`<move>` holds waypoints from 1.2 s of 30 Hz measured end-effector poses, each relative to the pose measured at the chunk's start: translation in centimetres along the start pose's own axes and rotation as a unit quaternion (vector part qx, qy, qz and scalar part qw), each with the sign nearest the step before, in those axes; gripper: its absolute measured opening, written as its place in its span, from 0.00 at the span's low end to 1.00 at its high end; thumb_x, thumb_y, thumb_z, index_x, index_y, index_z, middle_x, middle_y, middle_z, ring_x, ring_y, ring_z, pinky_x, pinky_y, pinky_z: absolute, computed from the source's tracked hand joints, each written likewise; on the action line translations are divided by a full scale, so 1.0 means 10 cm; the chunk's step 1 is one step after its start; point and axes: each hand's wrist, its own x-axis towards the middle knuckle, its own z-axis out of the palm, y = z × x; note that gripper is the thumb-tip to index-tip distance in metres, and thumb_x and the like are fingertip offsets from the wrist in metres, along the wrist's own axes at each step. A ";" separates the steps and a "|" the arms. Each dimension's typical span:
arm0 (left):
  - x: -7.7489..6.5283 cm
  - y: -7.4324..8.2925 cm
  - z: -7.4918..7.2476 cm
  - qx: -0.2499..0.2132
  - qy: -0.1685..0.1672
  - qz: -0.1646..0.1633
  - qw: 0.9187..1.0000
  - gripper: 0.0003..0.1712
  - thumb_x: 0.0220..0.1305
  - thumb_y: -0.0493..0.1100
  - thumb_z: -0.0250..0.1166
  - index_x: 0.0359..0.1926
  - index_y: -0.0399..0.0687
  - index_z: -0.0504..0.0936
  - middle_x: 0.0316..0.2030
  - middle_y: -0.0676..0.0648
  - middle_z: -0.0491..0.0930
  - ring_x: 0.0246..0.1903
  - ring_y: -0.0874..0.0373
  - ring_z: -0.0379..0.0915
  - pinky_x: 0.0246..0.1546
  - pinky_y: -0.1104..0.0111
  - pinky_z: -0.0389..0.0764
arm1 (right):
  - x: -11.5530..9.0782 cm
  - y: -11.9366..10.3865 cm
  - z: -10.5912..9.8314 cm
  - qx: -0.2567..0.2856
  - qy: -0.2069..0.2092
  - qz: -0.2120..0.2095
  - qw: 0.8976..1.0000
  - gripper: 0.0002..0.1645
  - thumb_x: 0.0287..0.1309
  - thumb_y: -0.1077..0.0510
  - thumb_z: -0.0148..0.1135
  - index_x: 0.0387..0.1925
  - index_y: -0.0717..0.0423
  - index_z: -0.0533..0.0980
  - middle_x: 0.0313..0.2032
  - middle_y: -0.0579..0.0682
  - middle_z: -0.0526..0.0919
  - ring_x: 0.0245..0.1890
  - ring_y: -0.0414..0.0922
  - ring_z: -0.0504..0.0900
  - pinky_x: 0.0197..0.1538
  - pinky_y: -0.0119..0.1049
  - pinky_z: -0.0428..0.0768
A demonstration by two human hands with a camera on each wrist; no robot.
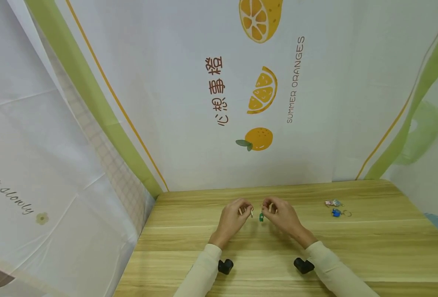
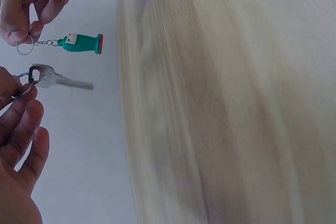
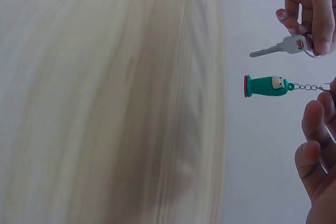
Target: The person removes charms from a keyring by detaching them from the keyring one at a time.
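My left hand (image 1: 234, 218) pinches a small metal ring (image 2: 23, 92) between thumb and finger, and a silver key (image 2: 65, 81) hangs from it. Opposite it, my right hand (image 1: 281, 213) pinches a thin wire ring (image 2: 24, 45). From that ring a short chain (image 3: 306, 86) carries a green figure (image 3: 266, 86) with a pale face and a red base. Key and figure hang side by side above the wooden table, a small gap between them. In the right wrist view the fingers partly hide the wire ring.
On the table (image 1: 189, 239) to the right lie a blue keychain (image 1: 336, 213) with a ring and a pink and pale-blue trinket (image 1: 333, 203). Black wrist devices (image 1: 225, 266) show beside both sleeves. A white printed cloth (image 1: 189, 156) hangs behind the table's back edge.
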 end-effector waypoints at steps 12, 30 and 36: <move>0.00 -0.03 -0.01 0.010 -0.002 -0.026 1.000 0.04 0.76 0.42 0.68 0.42 0.50 0.89 0.35 0.52 0.88 0.30 0.66 0.77 0.31 0.78 0.79 | 0.02 0.09 -0.21 -0.018 -0.009 0.041 0.999 0.03 0.69 0.60 0.66 0.38 0.56 0.82 0.32 0.44 0.84 0.23 0.30 0.72 0.25 0.30 0.72; -0.02 -0.11 -0.01 -0.009 -0.001 -0.045 0.999 0.04 0.75 0.41 0.68 0.42 0.48 0.89 0.35 0.50 0.88 0.30 0.66 0.77 0.31 0.76 0.79 | 0.07 0.31 -0.49 -0.040 0.000 0.063 0.997 0.03 0.71 0.61 0.64 0.39 0.51 0.81 0.33 0.46 0.84 0.23 0.33 0.71 0.25 0.31 0.69; -0.03 -0.12 -0.01 -0.014 -0.003 -0.052 0.999 0.04 0.76 0.41 0.68 0.43 0.48 0.88 0.35 0.50 0.87 0.31 0.65 0.78 0.33 0.76 0.81 | 0.07 0.37 -0.54 -0.040 0.008 0.065 0.997 0.03 0.72 0.60 0.63 0.39 0.53 0.80 0.33 0.48 0.84 0.22 0.33 0.71 0.24 0.31 0.69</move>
